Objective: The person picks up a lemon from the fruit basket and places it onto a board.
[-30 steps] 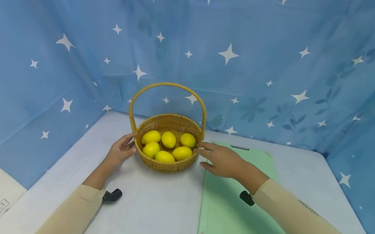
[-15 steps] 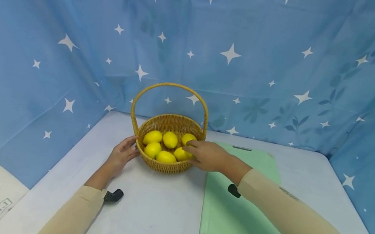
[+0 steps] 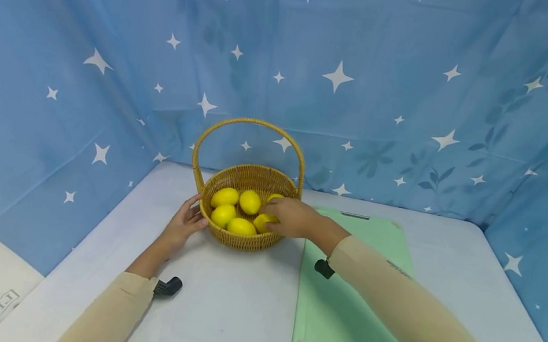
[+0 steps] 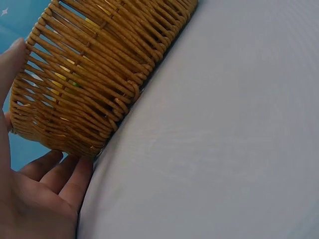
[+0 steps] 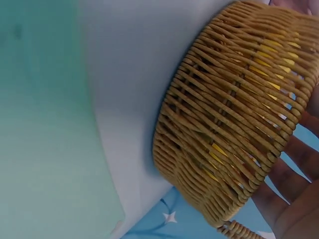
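A wicker basket [image 3: 243, 242] with a tall arched handle stands against the curtain, and several yellow lemons [image 3: 225, 197] lie in it. My left hand [image 3: 180, 229] touches the basket's left side; in the left wrist view its fingers [image 4: 75, 181] reach out straight against the woven wall. Over the basket's right rim, my right hand [image 3: 293, 219] reaches in, its fingertips at the front right lemon [image 3: 261, 223] and partly covering it. The basket wall hides those fingertips in the right wrist view, so whether they pinch the lemon is unclear. A lemon behind is half covered by the hand.
A pale green cutting board [image 3: 337, 320] lies flat to the right of the basket, under my right forearm. White cloth covers the table [image 3: 222, 315]. A blue star-patterned curtain [image 3: 399, 66] hangs close behind and along both sides.
My right hand has moved left from outside the basket's right rim to the front right lemon. My left hand stays at the basket's side, its thumb now spread further from its fingers.
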The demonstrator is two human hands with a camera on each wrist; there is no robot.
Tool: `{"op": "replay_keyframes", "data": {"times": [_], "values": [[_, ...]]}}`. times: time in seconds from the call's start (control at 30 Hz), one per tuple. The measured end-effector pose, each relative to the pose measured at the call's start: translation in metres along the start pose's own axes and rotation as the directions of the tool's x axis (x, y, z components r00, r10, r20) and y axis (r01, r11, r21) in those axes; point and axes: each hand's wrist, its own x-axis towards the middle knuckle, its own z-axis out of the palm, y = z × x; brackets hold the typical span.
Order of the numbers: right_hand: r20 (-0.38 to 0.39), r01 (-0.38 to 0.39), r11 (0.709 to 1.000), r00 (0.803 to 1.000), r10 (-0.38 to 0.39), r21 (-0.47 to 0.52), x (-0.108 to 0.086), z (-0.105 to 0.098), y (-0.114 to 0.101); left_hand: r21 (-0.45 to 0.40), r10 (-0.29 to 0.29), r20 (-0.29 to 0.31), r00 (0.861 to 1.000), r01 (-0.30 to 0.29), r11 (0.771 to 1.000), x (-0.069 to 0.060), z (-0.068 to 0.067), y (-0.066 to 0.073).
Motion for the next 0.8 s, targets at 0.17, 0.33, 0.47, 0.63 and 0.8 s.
{"op": "replay_keyframes", "data": {"times": [0.17,0.33,0.47,0.63,0.8], "values": [[0.037,-0.049,0.997,0.998,0.047,0.058,0.011,0.000,0.005,0.015,-0.002,-0.010,1.000,0.002,1.000,0.000,0.004,0.003],[0.095,-0.113,0.991,0.990,0.105,0.075,0.020,0.001,0.009,0.006,-0.019,-0.005,1.000,0.019,1.000,-0.004,0.005,0.013],[0.145,-0.156,0.987,0.978,0.149,0.037,0.027,0.003,0.008,-0.002,-0.032,0.006,0.999,0.032,0.999,-0.009,0.007,0.025],[0.189,-0.197,0.980,0.963,0.192,0.011,0.033,0.002,0.005,0.012,-0.040,0.003,0.999,0.040,0.999,-0.012,0.010,0.031],[0.211,-0.222,0.975,0.954,0.213,0.021,0.035,0.002,0.003,0.007,-0.030,0.006,1.000,0.030,1.000,-0.011,0.010,0.031]]}}
